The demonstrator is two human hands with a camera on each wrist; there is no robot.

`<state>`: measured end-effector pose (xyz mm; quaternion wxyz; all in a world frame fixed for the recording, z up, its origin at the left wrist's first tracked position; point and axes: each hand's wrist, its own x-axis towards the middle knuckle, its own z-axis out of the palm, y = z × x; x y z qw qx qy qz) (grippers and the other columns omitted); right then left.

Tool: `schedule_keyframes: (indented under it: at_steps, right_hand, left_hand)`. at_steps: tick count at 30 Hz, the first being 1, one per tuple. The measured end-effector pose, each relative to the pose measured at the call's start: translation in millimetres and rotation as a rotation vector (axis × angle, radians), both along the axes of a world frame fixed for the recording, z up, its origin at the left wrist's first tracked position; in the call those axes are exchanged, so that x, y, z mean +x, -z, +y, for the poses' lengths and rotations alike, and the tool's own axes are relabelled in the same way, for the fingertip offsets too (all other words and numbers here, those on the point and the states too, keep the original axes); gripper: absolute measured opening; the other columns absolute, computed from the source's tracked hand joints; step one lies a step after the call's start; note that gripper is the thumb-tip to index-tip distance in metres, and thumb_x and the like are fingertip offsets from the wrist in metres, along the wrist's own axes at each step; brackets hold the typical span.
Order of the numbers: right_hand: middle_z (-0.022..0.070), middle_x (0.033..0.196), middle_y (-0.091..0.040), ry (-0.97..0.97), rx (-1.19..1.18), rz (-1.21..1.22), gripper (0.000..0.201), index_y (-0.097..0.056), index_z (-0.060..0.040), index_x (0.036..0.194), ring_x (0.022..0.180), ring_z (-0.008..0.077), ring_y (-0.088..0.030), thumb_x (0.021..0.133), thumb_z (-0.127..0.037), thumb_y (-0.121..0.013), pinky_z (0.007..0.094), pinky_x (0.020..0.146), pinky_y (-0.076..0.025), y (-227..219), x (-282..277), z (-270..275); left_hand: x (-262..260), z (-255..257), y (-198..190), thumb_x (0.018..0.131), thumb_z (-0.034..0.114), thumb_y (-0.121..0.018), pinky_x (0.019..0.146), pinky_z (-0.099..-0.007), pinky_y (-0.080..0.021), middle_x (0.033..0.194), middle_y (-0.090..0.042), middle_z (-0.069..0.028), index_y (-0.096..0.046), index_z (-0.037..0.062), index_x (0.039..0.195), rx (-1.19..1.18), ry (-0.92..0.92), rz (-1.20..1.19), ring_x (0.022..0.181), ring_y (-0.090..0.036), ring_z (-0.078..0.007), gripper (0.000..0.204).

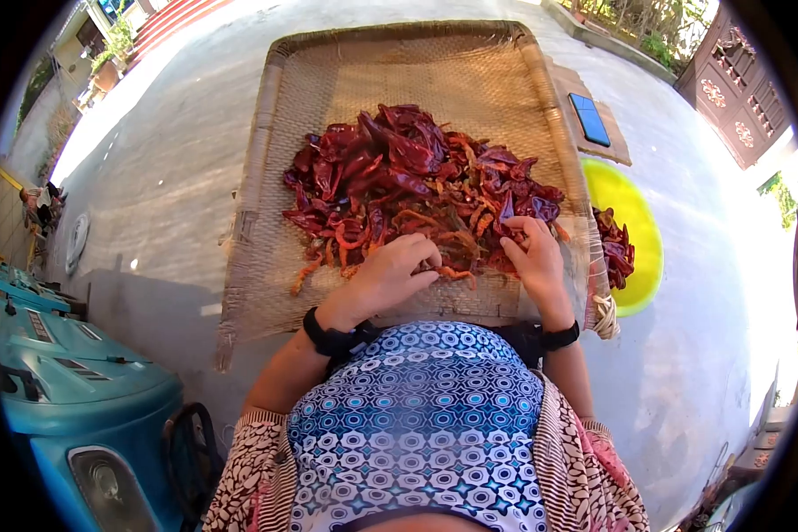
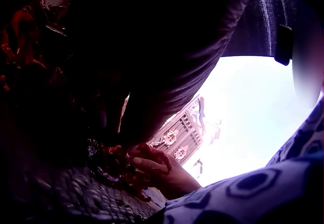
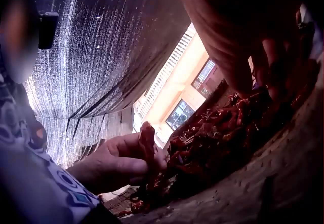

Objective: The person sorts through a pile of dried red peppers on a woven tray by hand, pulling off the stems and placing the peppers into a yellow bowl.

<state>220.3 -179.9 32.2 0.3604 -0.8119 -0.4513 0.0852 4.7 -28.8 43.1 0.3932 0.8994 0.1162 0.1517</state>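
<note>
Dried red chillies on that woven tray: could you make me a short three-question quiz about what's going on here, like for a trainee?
1. True or false: both hands, the left hand and the right hand, are at the near edge of the dried red chilli pile on the woven bamboo tray.
2. Multiple choice: the yellow basin to the right of the tray holds (A) water, (B) a few red chillies, (C) a cloth.
3. Fill in: the flat dark blue thing, seemingly a phone, lies on a ____ board beside the tray's far right corner.

Key: 1 true. 2 B. 3 wooden, by its look.
</note>
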Motion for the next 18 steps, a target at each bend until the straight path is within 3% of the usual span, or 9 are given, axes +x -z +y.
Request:
schedule_keyframes:
  at_steps: [1, 3, 6, 7, 10, 12, 14, 16, 18]
  right_hand:
    - [0.0060, 0.101, -0.059, 0.042, 0.030, -0.091, 0.028, -0.061, -0.0149, 0.109, 0.083, 0.0253, -0.062, 0.082, -0.015, -0.068, 0.0358, 0.071, -0.050, 6, -5, 5]
    - [0.0050, 0.099, -0.059, 0.072, -0.018, -0.167, 0.026, -0.061, -0.0134, 0.107, 0.084, 0.0242, -0.061, 0.082, -0.012, -0.068, 0.0345, 0.071, -0.050, 7, -9, 12]
    - [0.0044, 0.096, -0.060, 0.089, -0.027, -0.173, 0.021, -0.060, -0.0121, 0.103, 0.085, 0.0241, -0.062, 0.082, -0.010, -0.066, 0.0346, 0.072, -0.050, 5, -9, 18]
    - [0.0047, 0.095, -0.060, 0.086, 0.000, -0.165, 0.022, -0.060, -0.0121, 0.103, 0.084, 0.0240, -0.062, 0.083, -0.009, -0.066, 0.0342, 0.072, -0.050, 6, -8, 16]
    - [0.0054, 0.092, -0.060, 0.050, 0.214, -0.183, 0.021, -0.060, -0.0097, 0.105, 0.079, 0.0220, -0.062, 0.084, -0.006, -0.063, 0.0335, 0.068, -0.051, 6, -6, 7]
    - [0.0050, 0.090, -0.061, -0.012, 0.353, -0.190, 0.022, -0.060, -0.0067, 0.107, 0.076, 0.0176, -0.061, 0.086, -0.003, -0.062, 0.0306, 0.066, -0.050, -6, -6, 0]
    - [0.0030, 0.088, -0.059, 0.018, 0.411, 0.292, 0.022, -0.059, -0.0027, 0.110, 0.077, 0.0106, -0.058, 0.088, -0.001, -0.060, 0.0264, 0.067, -0.049, 2, 11, -9]
    - [0.0000, 0.089, -0.058, 0.030, 0.564, 0.677, 0.019, -0.058, -0.0017, 0.110, 0.080, 0.0064, -0.055, 0.091, -0.003, -0.058, 0.0233, 0.072, -0.048, -9, 27, -20]
    - [0.0017, 0.094, -0.060, 0.079, 0.807, 0.837, 0.024, -0.057, -0.0015, 0.115, 0.083, 0.0078, -0.055, 0.092, -0.007, -0.060, 0.0238, 0.077, -0.048, -22, 33, -25]
  left_hand:
    - [0, -2, -9, 0.083, 0.007, -0.067, 0.070, -0.0296, -0.049, 0.091, -0.055, -0.0071, -0.061, 0.0026, 0.096, -0.048, -0.063, -0.017, 0.080, -0.059, -0.0177, 0.015]
    - [-2, 4, -13, 0.084, 0.007, -0.066, 0.069, -0.0283, -0.048, 0.094, -0.055, -0.0071, -0.061, 0.0025, 0.100, -0.121, -0.151, -0.053, 0.077, -0.058, -0.0151, 0.017]
    - [-3, 16, -14, 0.085, 0.006, -0.065, 0.068, -0.0293, -0.048, 0.101, -0.053, -0.0078, -0.060, 0.0032, 0.106, 0.031, -0.324, -0.125, 0.074, -0.058, -0.0156, 0.022]
    - [-2, 18, -19, 0.084, 0.010, -0.065, 0.071, -0.0357, -0.051, 0.104, -0.055, -0.0087, -0.059, 0.0081, 0.108, 0.046, -0.373, -0.108, 0.078, -0.062, -0.0244, 0.025]
    - [8, 38, -18, 0.086, 0.007, -0.063, 0.070, -0.0332, -0.050, 0.106, -0.052, -0.0076, -0.057, 0.0049, 0.113, 0.154, -0.387, -0.074, 0.076, -0.059, -0.0184, 0.027]
    - [19, 55, -9, 0.084, 0.006, -0.060, 0.074, -0.0388, -0.051, 0.108, -0.054, -0.0092, -0.057, 0.0059, 0.108, 0.358, -0.403, -0.098, 0.085, -0.062, -0.0308, 0.025]
    - [31, 65, -1, 0.081, 0.002, -0.056, 0.070, -0.0416, -0.052, 0.108, -0.055, -0.0103, -0.058, 0.0066, 0.107, 0.435, -0.385, -0.125, 0.087, -0.062, -0.0329, 0.026]
    - [47, 78, 16, 0.078, 0.001, -0.058, 0.062, -0.0434, -0.050, 0.100, -0.054, -0.0122, -0.057, 0.0052, 0.100, 0.580, -0.379, -0.094, 0.076, -0.062, -0.0333, 0.022]
    - [53, 76, 13, 0.073, -0.001, -0.058, 0.056, -0.0423, -0.050, 0.094, -0.052, -0.0140, -0.054, 0.0027, 0.091, 0.674, -0.375, -0.136, 0.070, -0.060, -0.0337, 0.018]
